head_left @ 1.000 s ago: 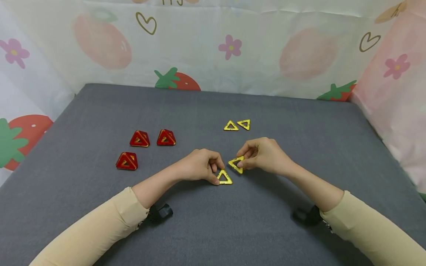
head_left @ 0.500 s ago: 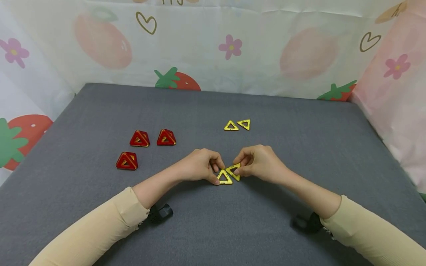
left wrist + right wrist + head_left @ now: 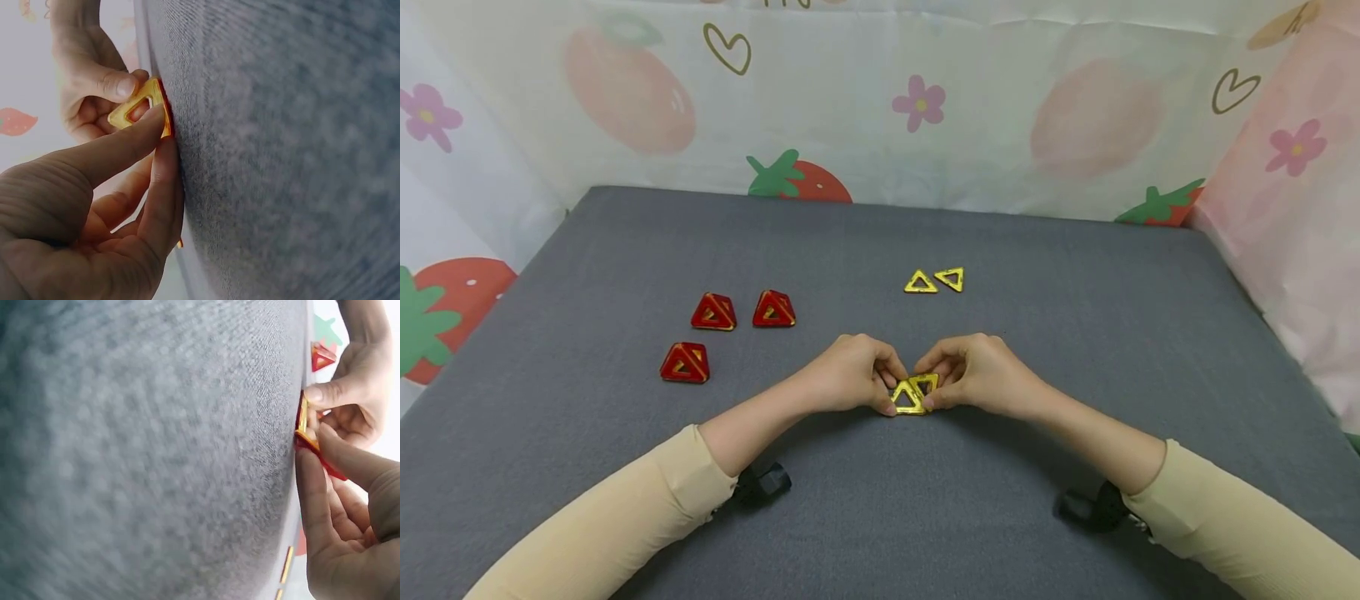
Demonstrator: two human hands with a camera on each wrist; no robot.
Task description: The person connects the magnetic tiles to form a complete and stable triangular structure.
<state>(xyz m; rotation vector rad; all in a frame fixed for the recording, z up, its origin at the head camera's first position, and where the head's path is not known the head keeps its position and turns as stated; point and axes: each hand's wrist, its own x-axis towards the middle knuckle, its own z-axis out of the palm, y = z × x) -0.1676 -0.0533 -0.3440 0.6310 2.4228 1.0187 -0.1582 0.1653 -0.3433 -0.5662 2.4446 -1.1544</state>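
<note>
Two triangular magnetic tiles, yellow-faced with red edges, meet near the table's middle. The left hand (image 3: 853,375) pinches the left triangular tile (image 3: 910,410), which lies flat on the cloth, between thumb and fingers. My right hand (image 3: 983,373) grips the right triangular tile (image 3: 931,378) against its slanted side. In the right wrist view this held tile (image 3: 332,470) is tilted up from the cloth, its lower edge at the other tile (image 3: 302,414). The left wrist view shows one yellow face (image 3: 154,91) between both thumbs; fingers hide parts of both tiles.
On the left stand three red pyramids, one nearer (image 3: 685,363) and two farther back (image 3: 713,312) (image 3: 773,309). Beyond the hands lie two loose yellow triangles (image 3: 920,282) (image 3: 951,278). A grey cloth (image 3: 880,517) covers the table; a printed curtain (image 3: 977,50) hangs behind.
The right hand has brought its tile left and down against the left tile, then turned it up on edge. The left hand has stayed nearly still, holding its tile.
</note>
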